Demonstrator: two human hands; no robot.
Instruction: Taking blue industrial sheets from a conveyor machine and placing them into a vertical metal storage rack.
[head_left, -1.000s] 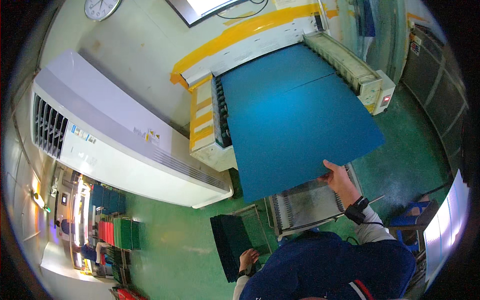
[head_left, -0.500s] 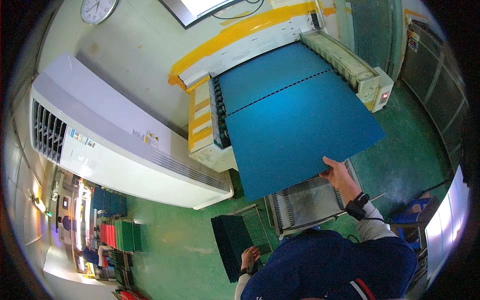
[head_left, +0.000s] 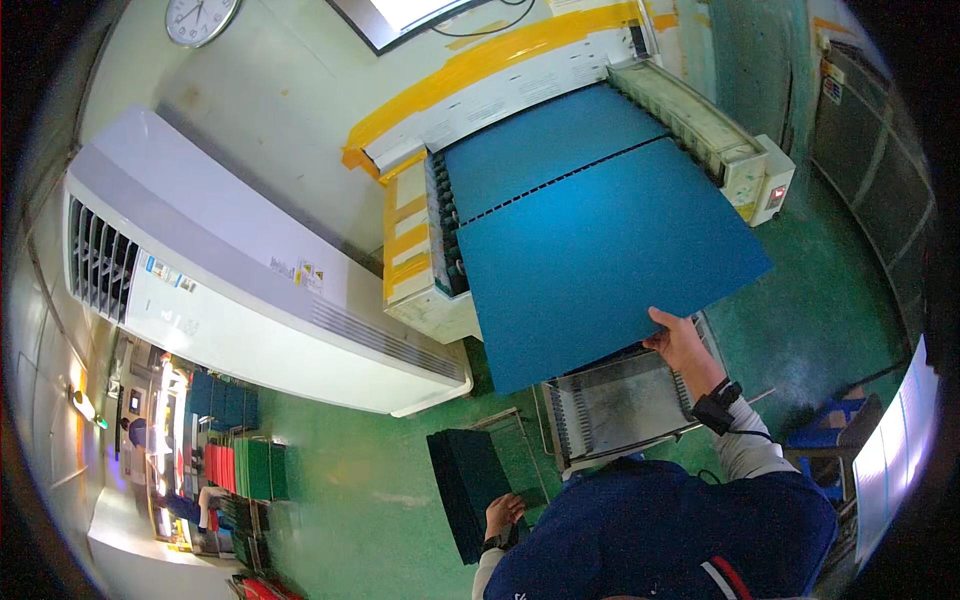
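My right hand (head_left: 677, 341) grips the near edge of a large blue panel (head_left: 610, 270), thumb on top and fingers underneath. The panel lies flat, its far part on the roller bed of a conveyor machine (head_left: 425, 250) and its near part sticking out. Ahead of it, another blue panel (head_left: 550, 145) rests on the rollers, with a narrow dark gap between the two. Low at my left side, my left hand (head_left: 504, 512) is closed with curled fingers beside a stack of dark panels (head_left: 465, 490) in a wire rack. Whatever it may hold is hidden.
Below the blue panel stands a metal-framed trolley (head_left: 620, 410). A long white air conditioner (head_left: 270, 290) stretches along the left. Red and green panels (head_left: 250, 468) stand in racks farther left, near another person (head_left: 185, 505). A control box (head_left: 772, 185) sits at the machine's right.
The near blue panel has slid slightly farther toward the machine, with my right hand still on its edge. My left hand stays by the dark stack. The whole view has shifted a little.
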